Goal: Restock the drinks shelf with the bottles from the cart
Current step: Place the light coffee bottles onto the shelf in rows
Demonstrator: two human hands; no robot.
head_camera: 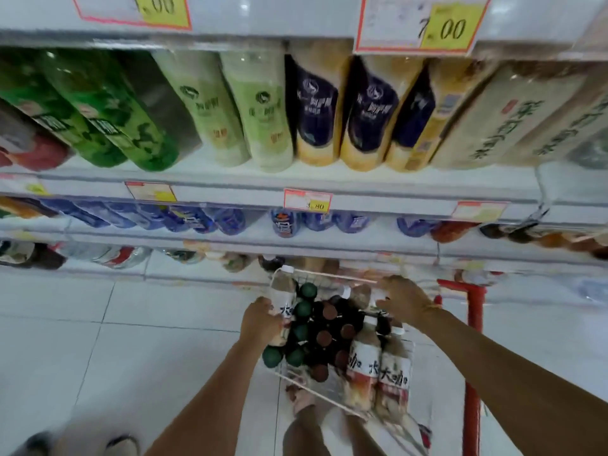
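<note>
Bottles (324,337) with green and brown caps are packed upright in the wire cart (345,278) below the drinks shelf (263,181). A white-labelled bottle (283,296) is gripped by the left hand (261,320) at the cart's left edge. Whether anything is clasped by the right hand (403,296), lowered over the far side, cannot be told.

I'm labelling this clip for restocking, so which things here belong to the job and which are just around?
In the job:
left hand gripping a white-capped bottle
right hand on another bottle
cart with dark bottles
drinks shelf

Just around:
price tags
floor tiles
</note>
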